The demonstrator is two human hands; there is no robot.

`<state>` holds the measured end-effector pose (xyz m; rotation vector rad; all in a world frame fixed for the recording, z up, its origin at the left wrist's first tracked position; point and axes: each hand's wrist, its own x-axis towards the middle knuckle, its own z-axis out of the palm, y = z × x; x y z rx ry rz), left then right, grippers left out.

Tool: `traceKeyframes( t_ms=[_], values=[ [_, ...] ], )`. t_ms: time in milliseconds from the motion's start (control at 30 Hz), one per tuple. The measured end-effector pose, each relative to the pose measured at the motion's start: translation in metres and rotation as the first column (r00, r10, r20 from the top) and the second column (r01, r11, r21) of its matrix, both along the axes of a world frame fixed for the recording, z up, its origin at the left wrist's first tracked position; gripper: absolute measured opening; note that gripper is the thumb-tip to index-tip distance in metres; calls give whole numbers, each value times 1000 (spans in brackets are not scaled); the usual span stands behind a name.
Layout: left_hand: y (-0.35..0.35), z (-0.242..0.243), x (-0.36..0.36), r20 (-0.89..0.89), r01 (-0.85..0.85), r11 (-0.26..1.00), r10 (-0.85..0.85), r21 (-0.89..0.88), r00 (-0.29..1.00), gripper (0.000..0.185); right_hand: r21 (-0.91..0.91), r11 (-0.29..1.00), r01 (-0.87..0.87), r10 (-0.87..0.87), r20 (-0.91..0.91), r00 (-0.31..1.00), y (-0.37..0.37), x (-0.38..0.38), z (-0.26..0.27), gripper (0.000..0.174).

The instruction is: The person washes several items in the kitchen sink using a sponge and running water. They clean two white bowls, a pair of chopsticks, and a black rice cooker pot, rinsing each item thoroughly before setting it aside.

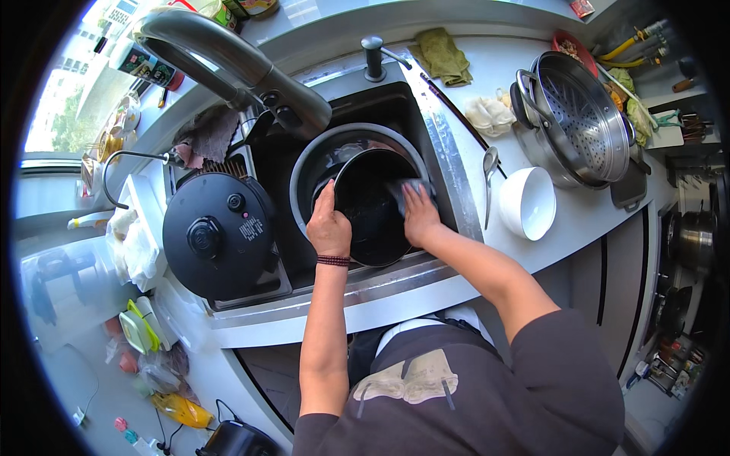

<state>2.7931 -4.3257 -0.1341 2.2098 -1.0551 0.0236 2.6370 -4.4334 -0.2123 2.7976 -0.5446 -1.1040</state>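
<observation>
A black cooking pot [370, 211] leans tilted in the sink, its dark inside facing me. My left hand [329, 231] grips the pot's left rim, thumb and fingers along the edge. On the pot's right side, my right hand [421, 215] presses a greyish cloth [429, 188] near the rim; that hand is slightly blurred. Behind and partly under the pot sits a round metal basin [299, 185] in the dark sink [271, 151]. A pull-out faucet [291, 94] reaches over the basin from the upper left.
Left of the basin lies a black pressure-cooker lid [219, 228]. On the right counter are a white bowl [527, 203], a metal spoon [489, 171], a stacked steamer pot [582, 117] and a green cloth [442, 57]. A soap dispenser [373, 60] stands behind the sink.
</observation>
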Motion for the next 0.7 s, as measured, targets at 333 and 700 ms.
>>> traceKeyframes(
  t_ms=[333, 700],
  values=[
    [43, -22, -72, -85, -195, 980, 191, -31, 978, 60, 662, -643, 387, -548, -749, 371, 57, 67, -20, 31],
    [9, -16, -21, -133, -90, 993, 79, -80, 988, 62, 288, 943, 169, -226, 177, 958, 12, 53, -93, 54]
  ],
)
